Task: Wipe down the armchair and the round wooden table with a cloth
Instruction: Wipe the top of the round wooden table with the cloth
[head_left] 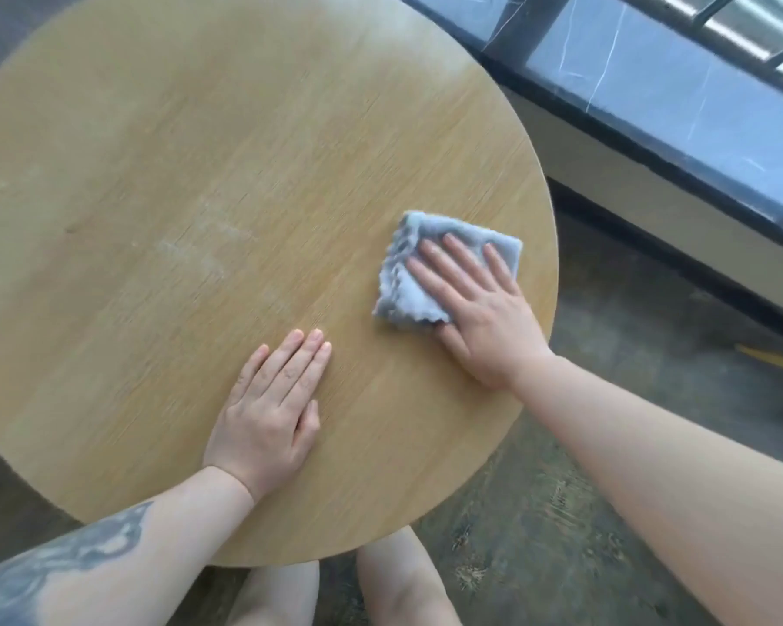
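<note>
In the head view, the round wooden table (200,196) is being seen from above, its light top filling most of the frame. A folded grey-blue cloth (414,282) is being pressed flat onto the tabletop near its right edge. The right hand (480,318) is being laid over the cloth with the fingers (430,273) stretched out and spread; nothing is being gripped, the cloth only being held down under the palm and fingers, while its scalloped left edge is being left uncovered. The left hand (267,408) is being rested palm down on the bare wood, closer to the near rim and apart from the cloth, with the fingers straight and close together, holding nothing. A dark tattoo (64,558) is being shown on the left forearm at the lower left corner. Pale smears (195,255) are being shown on the wood towards the middle of the top, left of the cloth. Beyond the table's right side, a dark marble ledge (652,97) with white veins is being shown running diagonally, and a mottled grey floor (561,535) is being shown below. The armchair is not being shown in this view.
</note>
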Available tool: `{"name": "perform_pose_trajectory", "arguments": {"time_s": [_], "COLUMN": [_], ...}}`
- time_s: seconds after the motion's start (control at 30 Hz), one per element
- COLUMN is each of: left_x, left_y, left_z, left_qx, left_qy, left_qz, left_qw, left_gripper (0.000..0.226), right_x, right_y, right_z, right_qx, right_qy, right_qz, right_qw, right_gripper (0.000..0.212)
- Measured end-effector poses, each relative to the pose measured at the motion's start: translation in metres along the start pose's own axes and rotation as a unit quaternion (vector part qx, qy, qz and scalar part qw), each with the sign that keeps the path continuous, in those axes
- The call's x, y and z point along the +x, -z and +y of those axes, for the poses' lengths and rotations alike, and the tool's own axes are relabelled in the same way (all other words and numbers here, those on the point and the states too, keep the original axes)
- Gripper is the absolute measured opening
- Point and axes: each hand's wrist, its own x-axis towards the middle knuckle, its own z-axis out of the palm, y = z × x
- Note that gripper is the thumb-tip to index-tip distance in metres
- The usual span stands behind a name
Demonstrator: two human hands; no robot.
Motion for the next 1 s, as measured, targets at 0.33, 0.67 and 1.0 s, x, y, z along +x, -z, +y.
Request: {"name": "perform_pose_trajectory", "arguments": {"time_s": [0.33,0.67,1.0], "left_x": [0.000,-0.004,-0.009], "left_y": [0.000,0.003,0.026], "left_z": [0.000,-0.003,-0.028], "left_qx": [0.002,-0.102,-0.241], "left_qy": [0.000,0.030,0.048], "left_qz": [-0.001,0.018,0.058], "left_qw": [1.000,0.994,0.968], "left_gripper": [0.051,0.054,0.049], "right_x": [-0.012,-0.024,-0.004], "right_y": [-0.005,-0.024,-0.025], "right_z": [-0.017,-0.078,-0.118], "right_qx": [0.001,0.021,-0.022], "right_qy": [0.050,0.091,0.179], "right_qz": [-0.020,-0.012,-0.039], "right_qw": [0.999,0.996,0.983], "right_gripper": [0.065,0.067,0.064]}}
